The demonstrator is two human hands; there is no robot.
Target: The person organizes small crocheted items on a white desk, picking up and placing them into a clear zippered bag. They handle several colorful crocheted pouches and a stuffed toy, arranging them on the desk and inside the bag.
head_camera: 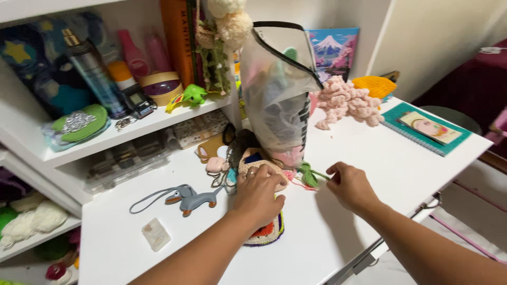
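Left hand (257,196) presses flat on the crocheted piece (266,232) at table (369,158) centre. Right hand (350,186) pinches green yarn (309,176) just right of it — open tabletop beyond, toward the right edge; mesh pouch (277,89) crowds the far side.

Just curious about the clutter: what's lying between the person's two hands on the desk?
In the head view, a green crocheted piece with pink yarn lies between the left hand and right hand.
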